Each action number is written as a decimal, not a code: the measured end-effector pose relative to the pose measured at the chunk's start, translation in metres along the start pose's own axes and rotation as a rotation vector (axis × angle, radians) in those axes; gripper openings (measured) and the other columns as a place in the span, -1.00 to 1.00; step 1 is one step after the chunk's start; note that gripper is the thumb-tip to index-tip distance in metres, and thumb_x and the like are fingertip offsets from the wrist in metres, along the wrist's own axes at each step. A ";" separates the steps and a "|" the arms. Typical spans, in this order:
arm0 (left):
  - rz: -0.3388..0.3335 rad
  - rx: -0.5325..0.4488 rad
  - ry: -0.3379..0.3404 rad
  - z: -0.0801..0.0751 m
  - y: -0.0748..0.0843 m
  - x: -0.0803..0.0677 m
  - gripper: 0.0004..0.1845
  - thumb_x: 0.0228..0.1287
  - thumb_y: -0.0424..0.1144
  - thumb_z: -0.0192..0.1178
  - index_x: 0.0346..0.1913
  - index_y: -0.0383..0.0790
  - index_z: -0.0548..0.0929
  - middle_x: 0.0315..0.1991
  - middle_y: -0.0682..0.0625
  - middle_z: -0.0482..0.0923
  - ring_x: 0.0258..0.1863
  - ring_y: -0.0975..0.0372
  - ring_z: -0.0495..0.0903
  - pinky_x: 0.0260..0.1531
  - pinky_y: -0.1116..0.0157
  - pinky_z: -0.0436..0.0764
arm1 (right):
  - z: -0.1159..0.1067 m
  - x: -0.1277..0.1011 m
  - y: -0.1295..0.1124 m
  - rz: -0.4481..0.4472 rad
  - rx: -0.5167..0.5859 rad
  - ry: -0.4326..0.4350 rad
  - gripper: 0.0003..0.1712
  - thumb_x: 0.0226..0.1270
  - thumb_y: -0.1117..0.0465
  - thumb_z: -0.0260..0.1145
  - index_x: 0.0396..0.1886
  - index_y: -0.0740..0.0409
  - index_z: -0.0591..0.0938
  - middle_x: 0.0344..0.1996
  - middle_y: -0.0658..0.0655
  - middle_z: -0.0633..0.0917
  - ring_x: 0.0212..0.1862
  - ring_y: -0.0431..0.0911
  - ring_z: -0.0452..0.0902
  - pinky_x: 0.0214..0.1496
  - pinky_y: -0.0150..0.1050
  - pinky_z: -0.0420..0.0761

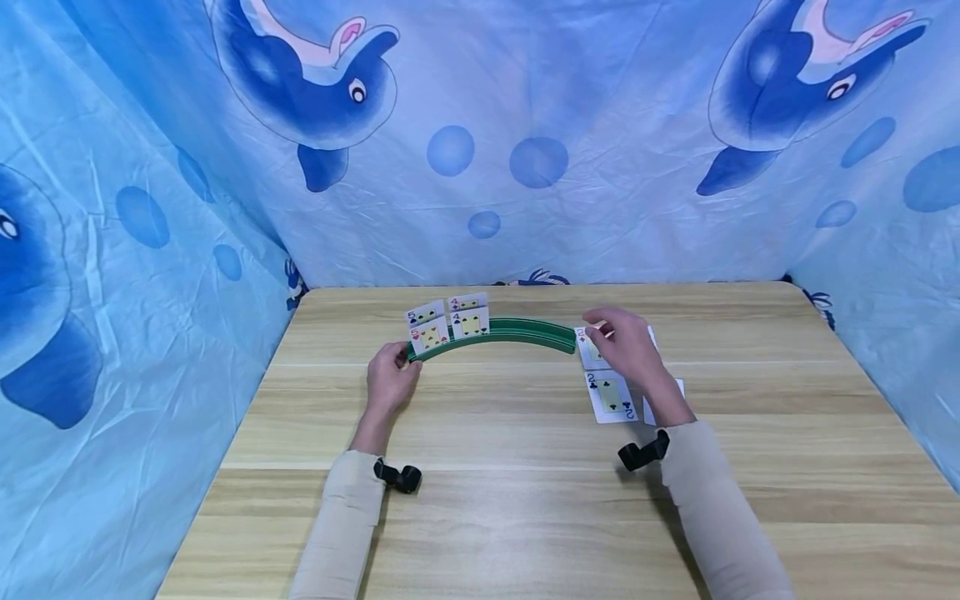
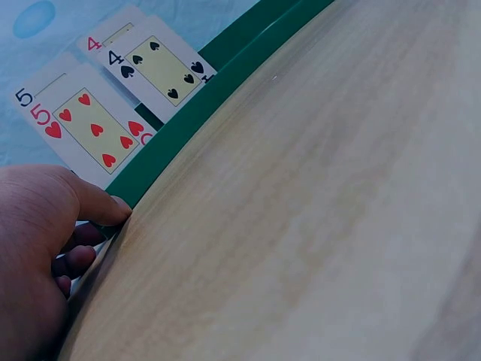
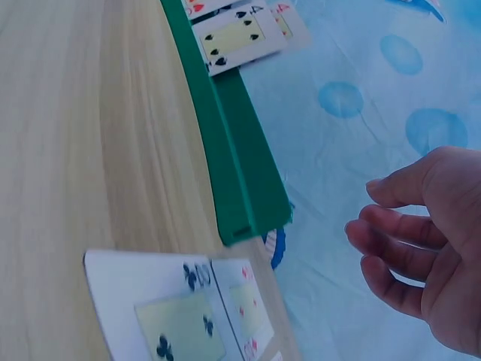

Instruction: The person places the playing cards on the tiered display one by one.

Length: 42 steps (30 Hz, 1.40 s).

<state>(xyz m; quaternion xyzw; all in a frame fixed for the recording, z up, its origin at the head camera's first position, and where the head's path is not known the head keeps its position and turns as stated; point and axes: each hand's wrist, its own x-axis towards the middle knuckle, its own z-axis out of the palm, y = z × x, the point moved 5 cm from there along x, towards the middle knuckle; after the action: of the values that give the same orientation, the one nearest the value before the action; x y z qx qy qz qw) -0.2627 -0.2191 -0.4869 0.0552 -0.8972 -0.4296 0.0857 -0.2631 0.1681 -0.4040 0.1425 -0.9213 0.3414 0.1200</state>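
Note:
A curved green card holder (image 1: 517, 331) (image 2: 225, 75) (image 3: 233, 165) stands on the wooden table (image 1: 525, 517). Its left part carries a five of hearts (image 1: 430, 336) (image 2: 94, 128) and a four of spades (image 1: 471, 323) (image 2: 158, 68) (image 3: 237, 37), each with another card behind it. My left hand (image 1: 390, 379) (image 2: 45, 248) grips the holder's left end, thumb on the front and fingers curled behind. My right hand (image 1: 626, 346) (image 3: 421, 248) hovers just past the holder's right end, fingers relaxed and holding nothing. Beneath it lie a two of clubs (image 1: 611, 396) (image 3: 173, 323) and a red two (image 1: 588, 346) (image 3: 244, 308).
More white card edges (image 1: 678, 387) show to the right of my right wrist. A blue dolphin-print cloth (image 1: 525, 125) walls the table at the back and both sides. Bare wood lies in front of the holder and along the near edge.

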 end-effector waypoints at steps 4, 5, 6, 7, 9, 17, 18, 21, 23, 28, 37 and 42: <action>0.001 -0.002 0.001 -0.001 -0.001 0.000 -0.56 0.23 -0.36 0.28 0.18 -0.40 0.58 -0.02 -0.25 0.59 -0.11 0.01 0.53 -0.06 0.13 0.55 | -0.003 -0.004 0.008 0.039 -0.011 -0.006 -0.68 0.42 0.32 0.25 0.13 0.26 0.65 0.05 0.32 0.72 -0.11 0.14 0.70 -0.06 0.07 0.69; -0.001 -0.005 0.001 -0.001 -0.001 0.000 -0.56 0.22 -0.36 0.28 0.18 -0.40 0.58 -0.02 -0.25 0.59 -0.11 0.01 0.53 -0.06 0.13 0.55 | -0.004 -0.004 0.010 0.047 -0.015 -0.008 -0.67 0.43 0.31 0.24 0.13 0.26 0.65 0.06 0.32 0.71 -0.11 0.14 0.69 -0.06 0.07 0.69; -0.003 -0.008 0.000 -0.001 -0.001 0.000 -0.56 0.22 -0.36 0.28 0.18 -0.40 0.58 -0.02 -0.25 0.59 -0.11 0.01 0.53 -0.06 0.13 0.55 | -0.004 -0.005 0.012 0.052 -0.016 -0.006 -0.68 0.43 0.31 0.24 0.13 0.26 0.64 0.06 0.32 0.71 -0.11 0.15 0.69 -0.06 0.08 0.69; -0.004 -0.009 0.000 -0.001 -0.001 0.000 -0.56 0.22 -0.36 0.28 0.17 -0.40 0.59 -0.02 -0.25 0.59 -0.11 0.01 0.53 -0.06 0.13 0.54 | -0.005 -0.006 0.015 0.063 -0.015 -0.008 -0.67 0.43 0.31 0.23 0.14 0.26 0.64 0.07 0.32 0.70 -0.10 0.15 0.68 -0.07 0.08 0.69; -0.003 -0.008 0.000 -0.001 -0.001 0.000 -0.56 0.22 -0.36 0.28 0.17 -0.39 0.59 -0.03 -0.25 0.59 -0.11 0.01 0.53 -0.06 0.14 0.54 | -0.006 -0.008 0.021 0.084 -0.016 -0.012 -0.67 0.44 0.30 0.22 0.15 0.26 0.63 0.09 0.32 0.69 -0.09 0.15 0.67 -0.06 0.08 0.68; -0.002 -0.014 -0.003 -0.001 0.000 0.000 -0.57 0.23 -0.36 0.27 0.16 -0.40 0.59 -0.03 -0.24 0.59 -0.11 0.02 0.53 -0.06 0.15 0.54 | -0.013 -0.012 0.045 0.116 -0.052 -0.007 -0.65 0.43 0.31 0.21 0.16 0.30 0.61 0.05 0.38 0.68 -0.08 0.21 0.66 -0.07 0.10 0.64; -0.001 -0.015 -0.001 -0.001 0.000 0.000 -0.58 0.23 -0.36 0.27 0.16 -0.40 0.60 -0.03 -0.24 0.59 -0.11 0.02 0.53 -0.07 0.15 0.54 | -0.013 -0.012 0.048 0.119 -0.058 -0.011 -0.65 0.43 0.31 0.20 0.16 0.31 0.61 0.06 0.38 0.68 -0.07 0.21 0.66 -0.07 0.09 0.63; 0.001 -0.013 0.001 -0.001 0.000 0.000 -0.58 0.23 -0.36 0.27 0.16 -0.40 0.60 -0.03 -0.24 0.59 -0.11 0.02 0.53 -0.07 0.16 0.54 | -0.015 -0.012 0.057 0.130 -0.082 -0.021 -0.65 0.44 0.29 0.21 0.16 0.31 0.61 0.05 0.37 0.68 -0.05 0.20 0.64 -0.08 0.06 0.62; 0.002 -0.011 0.002 -0.002 0.000 0.000 -0.58 0.23 -0.36 0.28 0.16 -0.40 0.60 -0.04 -0.24 0.59 -0.12 0.02 0.52 -0.08 0.16 0.53 | -0.016 -0.012 0.062 0.140 -0.093 -0.033 -0.65 0.44 0.28 0.22 0.16 0.30 0.60 0.06 0.37 0.68 -0.04 0.20 0.63 -0.07 0.05 0.60; 0.003 0.000 0.004 -0.002 -0.001 0.000 -0.57 0.23 -0.36 0.28 0.16 -0.40 0.59 -0.04 -0.24 0.59 -0.12 0.02 0.52 -0.07 0.16 0.53 | -0.017 -0.014 0.073 0.166 -0.091 -0.087 -0.59 0.43 0.24 0.25 0.21 0.30 0.57 0.14 0.39 0.63 0.03 0.24 0.60 -0.01 0.11 0.59; 0.011 0.012 0.005 -0.002 0.001 0.000 -0.56 0.22 -0.36 0.28 0.17 -0.41 0.59 -0.04 -0.26 0.60 -0.12 0.01 0.53 -0.08 0.14 0.55 | -0.015 -0.013 0.088 0.222 -0.157 -0.225 -0.40 0.36 0.09 0.33 0.28 0.35 0.49 0.35 0.49 0.39 0.37 0.40 0.27 0.36 0.34 0.32; 0.017 0.011 0.007 -0.002 0.002 0.000 -0.57 0.22 -0.37 0.28 0.16 -0.41 0.60 -0.03 -0.26 0.60 -0.12 0.01 0.54 -0.09 0.15 0.55 | -0.016 -0.012 0.092 0.226 -0.200 -0.298 -0.29 0.30 0.03 0.38 0.31 0.36 0.45 0.40 0.53 0.29 0.42 0.48 0.11 0.38 0.40 0.23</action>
<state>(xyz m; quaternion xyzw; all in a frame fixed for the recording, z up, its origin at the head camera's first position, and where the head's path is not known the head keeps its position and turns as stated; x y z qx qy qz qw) -0.2624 -0.2190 -0.4839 0.0498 -0.8997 -0.4237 0.0923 -0.2817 0.2475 -0.4504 0.0746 -0.9682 0.2349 -0.0429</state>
